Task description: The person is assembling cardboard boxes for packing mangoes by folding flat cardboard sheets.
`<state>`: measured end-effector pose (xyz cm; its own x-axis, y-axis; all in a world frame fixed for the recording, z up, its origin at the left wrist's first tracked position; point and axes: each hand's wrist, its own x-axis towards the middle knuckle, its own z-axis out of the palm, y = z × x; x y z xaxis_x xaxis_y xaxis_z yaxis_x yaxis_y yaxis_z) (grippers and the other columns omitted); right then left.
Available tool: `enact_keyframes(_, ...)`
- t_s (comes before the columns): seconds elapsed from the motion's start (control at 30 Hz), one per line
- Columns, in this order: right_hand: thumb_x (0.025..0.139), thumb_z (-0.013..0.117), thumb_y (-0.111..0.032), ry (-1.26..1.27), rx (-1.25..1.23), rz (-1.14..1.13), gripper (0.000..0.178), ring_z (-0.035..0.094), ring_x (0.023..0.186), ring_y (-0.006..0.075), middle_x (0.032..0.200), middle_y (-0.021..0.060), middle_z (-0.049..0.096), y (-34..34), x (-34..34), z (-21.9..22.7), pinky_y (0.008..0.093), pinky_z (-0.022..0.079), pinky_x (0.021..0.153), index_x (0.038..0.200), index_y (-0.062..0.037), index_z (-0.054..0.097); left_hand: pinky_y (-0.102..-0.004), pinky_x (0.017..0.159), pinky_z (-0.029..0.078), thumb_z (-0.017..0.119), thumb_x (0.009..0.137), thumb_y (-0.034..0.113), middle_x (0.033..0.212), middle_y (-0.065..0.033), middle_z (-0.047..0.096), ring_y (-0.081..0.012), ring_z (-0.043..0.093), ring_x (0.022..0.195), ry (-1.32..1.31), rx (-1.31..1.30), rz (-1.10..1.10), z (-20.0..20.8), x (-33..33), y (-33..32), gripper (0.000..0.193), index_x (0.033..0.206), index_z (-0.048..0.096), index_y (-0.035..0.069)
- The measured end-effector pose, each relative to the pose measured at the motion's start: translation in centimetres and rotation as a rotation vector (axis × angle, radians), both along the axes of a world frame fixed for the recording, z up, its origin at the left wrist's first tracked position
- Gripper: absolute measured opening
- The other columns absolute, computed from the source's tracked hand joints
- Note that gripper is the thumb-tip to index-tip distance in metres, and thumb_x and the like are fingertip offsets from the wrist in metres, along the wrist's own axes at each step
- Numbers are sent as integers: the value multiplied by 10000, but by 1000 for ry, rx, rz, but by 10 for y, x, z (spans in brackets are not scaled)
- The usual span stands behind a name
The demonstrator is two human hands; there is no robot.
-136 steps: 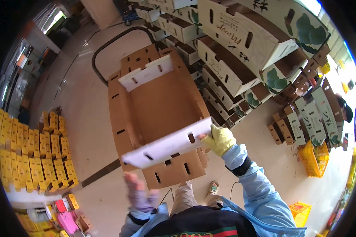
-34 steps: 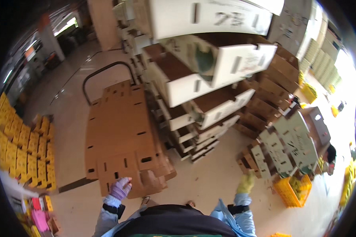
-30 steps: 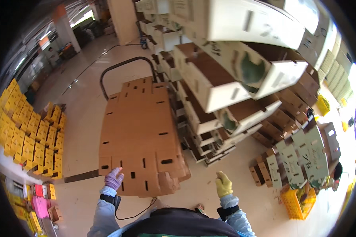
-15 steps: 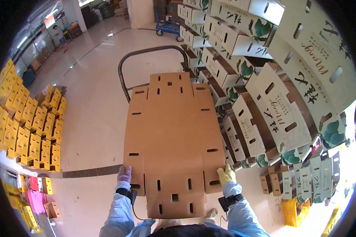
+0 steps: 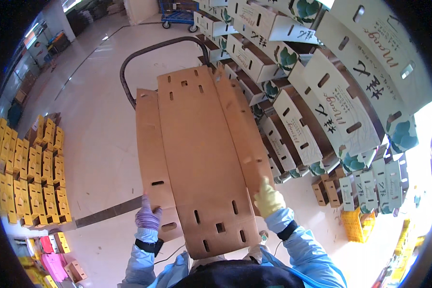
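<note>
Two gloved hands at the creased sides of a slotted cardboard sheet

White boxes [image 5: 341,101] with green fruit prints stand in tiers along the right, several open toward the sheet and showing brown inner walls; how deep they are filled cannot be told; yellow boxes [image 5: 36,189] stand in rows at the left, their contents too small to make out; a yellow crate [image 5: 353,224] sits on the floor at the lower right, its inside lost in glare.

The brown cardboard sheet [image 5: 204,149] lies in the middle, directly before the person, its near end just above the feet and a curved black handle [image 5: 177,40] beyond its far end; the left panel [image 5: 151,144] and right panel [image 5: 240,125] bend along lengthwise creases.

Both forearms reach forward from the lower edge in light blue sleeves; the left hand [image 5: 148,217], in a purple striped glove, is at the outer edge of the left panel, index finger extended; the right hand [image 5: 270,198], in a yellow glove, is against the right panel near its close end, index finger pointing forward; whether either pinches the cardboard cannot be told.
</note>
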<state>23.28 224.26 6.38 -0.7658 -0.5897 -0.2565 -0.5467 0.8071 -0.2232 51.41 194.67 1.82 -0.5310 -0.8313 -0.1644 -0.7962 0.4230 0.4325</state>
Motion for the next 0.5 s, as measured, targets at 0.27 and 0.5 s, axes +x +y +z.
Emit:
enact_keyframes(0.27, 776, 619, -114, 288, -515, 544, 237, 597, 937, 300, 1042, 136, 598, 19, -13, 30, 440, 490, 829, 1010, -96, 655, -452, 978, 416, 757, 648, 209, 1082, -131, 607, -322, 550, 1059, 156, -96, -915, 53, -11, 19, 578, 1208, 615, 172)
enact_keyframes(0.5, 751, 598, -215, 401, -236, 1283, 114, 559, 900, 241, 777, 14, 572, -2, -67, 54, 435, 410, 866, 775, -104, 616, -518, 995, 395, 670, 749, 342, 997, -100, 646, -282, 593, 1068, 66, -539, -1367, 52, 2, 5, 188, 813, 650, 166)
